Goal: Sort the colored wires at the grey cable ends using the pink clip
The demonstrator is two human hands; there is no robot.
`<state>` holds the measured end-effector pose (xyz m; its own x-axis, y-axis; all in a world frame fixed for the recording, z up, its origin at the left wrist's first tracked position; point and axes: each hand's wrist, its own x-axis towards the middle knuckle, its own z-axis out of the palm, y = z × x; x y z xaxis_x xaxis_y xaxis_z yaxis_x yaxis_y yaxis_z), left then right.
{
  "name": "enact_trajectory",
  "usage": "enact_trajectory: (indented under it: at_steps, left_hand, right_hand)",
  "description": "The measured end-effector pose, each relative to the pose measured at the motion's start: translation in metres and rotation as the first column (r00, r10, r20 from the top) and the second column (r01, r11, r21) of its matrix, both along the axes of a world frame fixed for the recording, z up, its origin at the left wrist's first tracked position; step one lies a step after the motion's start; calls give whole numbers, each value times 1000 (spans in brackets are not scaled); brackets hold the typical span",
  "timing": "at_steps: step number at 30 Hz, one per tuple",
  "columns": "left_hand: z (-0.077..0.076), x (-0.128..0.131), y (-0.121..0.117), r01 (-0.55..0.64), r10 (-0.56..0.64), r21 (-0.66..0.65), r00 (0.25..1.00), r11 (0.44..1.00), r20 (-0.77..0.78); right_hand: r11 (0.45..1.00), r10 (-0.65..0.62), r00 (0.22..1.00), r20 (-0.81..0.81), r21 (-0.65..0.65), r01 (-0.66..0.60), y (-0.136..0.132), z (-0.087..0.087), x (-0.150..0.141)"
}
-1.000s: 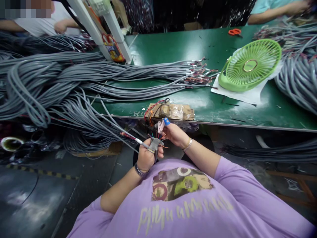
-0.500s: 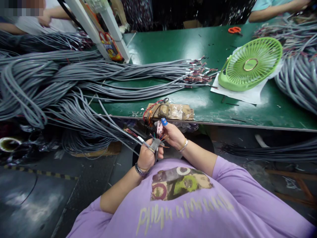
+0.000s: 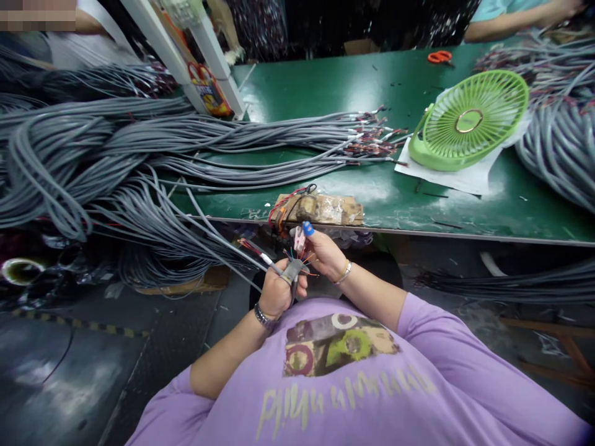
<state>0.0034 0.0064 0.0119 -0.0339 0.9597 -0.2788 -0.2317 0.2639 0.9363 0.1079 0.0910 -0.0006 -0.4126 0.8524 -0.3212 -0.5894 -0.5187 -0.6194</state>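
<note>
At 2 o'clock a light-green fan [image 3: 469, 121] stands on a white sheet [image 3: 469, 179] on the green counter [image 3: 385, 80]; orange-handled scissors [image 3: 437, 57] lie between 1 and 2. Near 11, a red-and-yellow packet [image 3: 212, 97] sits by white posts [image 3: 216, 52].

Right of the wooden block [image 3: 341, 210] a hand could pass over the green tabletop [image 3: 395, 210] along its front edge, while grey cables [image 3: 269, 133] bar the way beyond and leftward, and the green fan [image 3: 469, 121] stands farther right
</note>
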Motion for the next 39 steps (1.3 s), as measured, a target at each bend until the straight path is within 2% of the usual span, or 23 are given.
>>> enact_trajectory:
  at_steps: [9,13,18,23,25,28,31,34,39]
  left_hand:
    - [4,-1,-9,-15,15,23,1000,1000,-21]
    - [2,-3,-18,-31,37,73,997,997,-74]
    - [2,-1,-18,-131,147,151,984,980,-101]
    - [2,2,-12,-142,158,162,983,977,-95]
    - [1,2,-10,-128,145,153,984,980,-103]
    - [-1,3,-8,-125,140,125,983,984,-116]
    - [-4,3,-7,-131,143,98,981,987,-131]
    - [-7,2,-7,-123,135,91,981,988,-141]
    - [-6,1,-11,-124,139,105,980,987,-142]
  right_hand:
    - [981,159,985,-70,-98,-166,-3,-1,11]
    - [968,242,968,-65,-54,-246,-3,5,17]
    - [986,114,989,95,114,-125,-8,8,13]
    - [966,-60,965,254,258,-8,-10,1,11]
    - [974,-9,972,235,224,-45,-8,0,10]
    - [989,102,989,104,101,-112,-2,-1,8]
    - [996,67,998,15,58,-68,2,-3,4]
    - [999,23,1000,3,41,-23,2,-4,2]
    - [997,74,997,-26,-25,-75,-1,-4,6]
